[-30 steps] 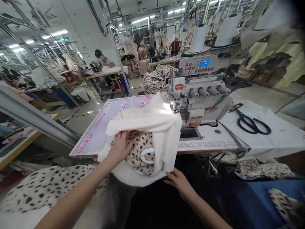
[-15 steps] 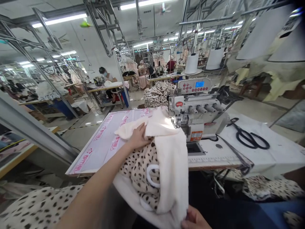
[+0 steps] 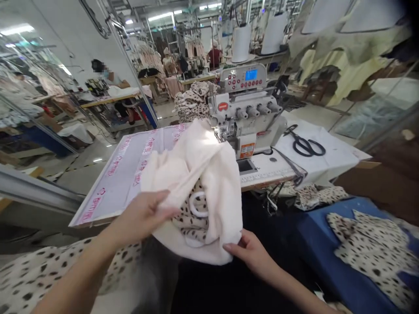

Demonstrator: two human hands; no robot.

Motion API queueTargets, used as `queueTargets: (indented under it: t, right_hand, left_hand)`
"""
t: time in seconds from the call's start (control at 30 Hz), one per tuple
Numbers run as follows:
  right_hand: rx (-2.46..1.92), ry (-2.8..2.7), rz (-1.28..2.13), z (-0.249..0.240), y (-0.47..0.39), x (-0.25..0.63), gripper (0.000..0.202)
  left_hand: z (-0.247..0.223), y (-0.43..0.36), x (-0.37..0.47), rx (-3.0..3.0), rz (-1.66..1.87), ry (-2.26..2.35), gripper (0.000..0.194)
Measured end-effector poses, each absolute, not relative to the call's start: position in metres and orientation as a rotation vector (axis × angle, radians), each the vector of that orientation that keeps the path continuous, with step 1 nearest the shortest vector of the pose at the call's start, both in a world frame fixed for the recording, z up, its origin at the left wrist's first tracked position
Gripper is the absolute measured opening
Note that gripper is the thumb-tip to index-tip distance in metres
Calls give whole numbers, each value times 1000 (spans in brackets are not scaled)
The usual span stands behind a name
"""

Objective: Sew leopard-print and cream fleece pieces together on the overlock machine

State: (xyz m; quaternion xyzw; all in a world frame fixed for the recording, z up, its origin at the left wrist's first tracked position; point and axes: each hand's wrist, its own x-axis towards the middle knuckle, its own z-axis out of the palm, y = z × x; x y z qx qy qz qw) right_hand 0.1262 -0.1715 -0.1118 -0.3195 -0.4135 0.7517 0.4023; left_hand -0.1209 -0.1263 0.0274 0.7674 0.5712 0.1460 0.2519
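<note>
A cream fleece piece hangs over the table's front edge, its upper end lying under the lit needle area of the sewing machine. Spotted fabric with a white ring on it shows between the cream layers. My left hand grips the left fold of the cream fleece between thumb and fingers. At the lower right corner of the fleece, my right hand pinches its edge.
Black scissors lie on white cloth right of the machine. Spotted pieces rest on a blue surface at the right. Behind the machine is a spotted fabric pile. A person sits at another table.
The view has tilted down and turned right. My left hand has moved from the table top down to the fleece fold, lifting it over part of the spotted fabric. My right hand has raised the lower corner.
</note>
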Motion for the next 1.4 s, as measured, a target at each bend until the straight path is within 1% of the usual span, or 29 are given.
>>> queueTargets:
  t: [0.03,0.1,0.23,0.33,0.43,0.53,0.67,0.87,1.0,1.17,1.27,1.33,1.4]
  right_hand:
    - [-783,-1070,1888,-105,-174,124,37]
    - [-751,-1146,1842,-93,-178,121,39]
    - [-779,-1381,1688,-76,-184,120,21]
    - [-827,-1519,1553,-66,-186,122,19]
    - [-878,-1605,1439,-57,-186,121,20]
    - [-891,-1630,1378,-50,-186,118,21]
    - [-906,-1652,1338,-47,-185,116,19]
    - [-920,-1720,1272,-50,-184,118,17]
    - [-922,-1725,1285,-50,-184,121,15]
    - [-873,-1677,1432,-47,-184,127,10]
    - [-827,-1689,1495,-40,-183,133,11]
    - [-792,-1767,1491,-35,-181,139,15]
    - [-812,-1883,1365,-30,-178,146,18]
  left_hand:
    - [30,-143,-109,2138,323,1470,17]
    - [22,-167,-85,2287,306,1402,17]
    - [-16,-179,-56,2636,442,1446,18]
    - [-29,-178,-52,2758,585,1453,16]
    - [-24,-180,-53,2725,718,1300,13]
    - [-17,-183,-53,2615,802,1185,18]
    - [-17,-181,-51,2474,828,1141,20]
    - [-22,-176,-51,2464,866,1084,20]
    - [-22,-174,-49,2503,817,1050,18]
    - [-23,-172,-45,2564,734,1058,6]
    - [-23,-169,-43,2630,695,1031,4]
    - [-21,-167,-42,2646,656,991,5]
    - [-18,-164,-42,2656,662,958,6]
